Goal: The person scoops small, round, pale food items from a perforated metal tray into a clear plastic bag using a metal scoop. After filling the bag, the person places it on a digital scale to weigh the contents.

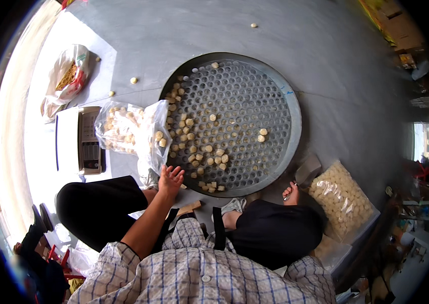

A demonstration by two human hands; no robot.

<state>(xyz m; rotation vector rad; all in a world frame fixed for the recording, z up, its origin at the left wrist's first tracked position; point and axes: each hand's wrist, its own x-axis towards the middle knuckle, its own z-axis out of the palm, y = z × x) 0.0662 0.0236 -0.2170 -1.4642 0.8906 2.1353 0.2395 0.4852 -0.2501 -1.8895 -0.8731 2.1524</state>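
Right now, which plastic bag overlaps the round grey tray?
The clear bag of pale chunks left of the tray: its edge covers part of the rim. The white-and-red bag and the clear bags at lower right lie apart.

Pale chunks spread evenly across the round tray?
No, the pale chunks lie mostly in the left half of the round tray, few right.

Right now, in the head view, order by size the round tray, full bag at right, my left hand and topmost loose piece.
1. Round tray
2. Full bag
3. Left hand
4. Loose piece
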